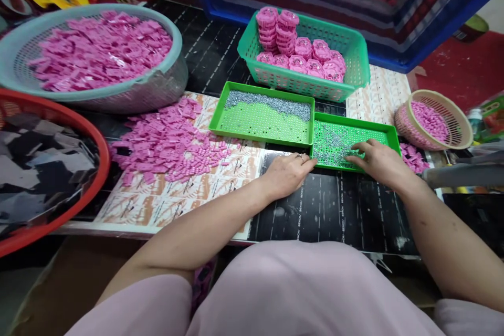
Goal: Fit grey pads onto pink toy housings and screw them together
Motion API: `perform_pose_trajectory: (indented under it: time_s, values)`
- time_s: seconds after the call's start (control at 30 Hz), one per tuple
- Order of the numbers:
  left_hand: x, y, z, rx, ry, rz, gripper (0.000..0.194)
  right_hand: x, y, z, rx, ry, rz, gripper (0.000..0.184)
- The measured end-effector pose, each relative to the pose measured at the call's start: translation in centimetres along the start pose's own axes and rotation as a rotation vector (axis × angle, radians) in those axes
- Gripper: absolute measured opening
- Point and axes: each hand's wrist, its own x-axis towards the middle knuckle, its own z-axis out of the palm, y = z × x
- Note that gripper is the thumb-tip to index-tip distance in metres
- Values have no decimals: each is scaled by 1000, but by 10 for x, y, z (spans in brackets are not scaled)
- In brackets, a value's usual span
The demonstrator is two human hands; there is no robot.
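Two flat green trays lie side by side. The right tray [388,134] holds a scatter of tiny silver metal pieces [333,147]. My right hand [376,160] rests in it, fingers curled and pinching among those pieces. My left hand [285,173] lies on the table at the tray's near left corner, fingers curled against its edge, a ring on one finger. The left tray [260,123] has more silver pieces along its far side.
A loose heap of small pink parts [169,139] lies left of the trays. A grey basin [157,84] and a small woven basket [433,121] hold more. A green basket [354,58] contains round pink assemblies. A red basket [79,131] holds dark scraps.
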Motion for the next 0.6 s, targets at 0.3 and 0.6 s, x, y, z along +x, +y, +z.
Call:
perform_pose_trajectory:
  time_s: [0.3, 0.6]
  values:
    - [-1, -2, -1, 6, 24, 6, 24, 54, -63, 13, 122, -120, -212, 18]
    - [-1, -3, 0, -48, 9, 5, 26, 27, 11, -3, 178, -46, -185, 15]
